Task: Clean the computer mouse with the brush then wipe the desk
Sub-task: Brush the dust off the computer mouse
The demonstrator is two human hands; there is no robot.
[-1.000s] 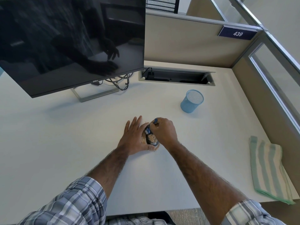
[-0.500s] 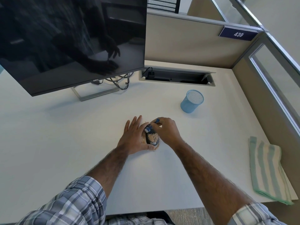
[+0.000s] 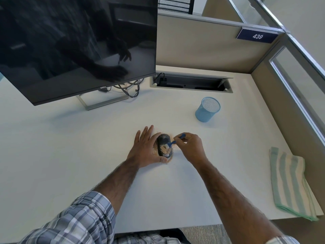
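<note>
A person's right hand (image 3: 190,147) works a small blue brush (image 3: 176,140) across a black computer mouse (image 3: 163,147) near the middle of the worktop (image 3: 70,147). Its grip is pinched on the handle, and the bristle end rests on the mouse's right flank. The left hand (image 3: 145,149) braces the mouse from the other side, fingers straight and flat on the worktop and thumb laid across the mouse's near end.

The mouse's long axis runs from the near edge toward the far edge. The brush comes in across that axis, its handle slanting away to the right. Tan crumbs (image 3: 165,149) speckle the mouse's near half, so the next strokes probably need to pull toward the near edge or out to the right, where the right hand is the closer one. More crumbs ring the mouse on the worktop.

The wiping appears not yet begun — the striped green cloth (image 3: 290,184) lies folded at the near right corner, well apart from both hands.

Counted: one mouse, one brush, one cloth, one blue mesh cup (image 3: 207,110) toward the far right, one monitor (image 3: 79,46) at the far left.
</note>
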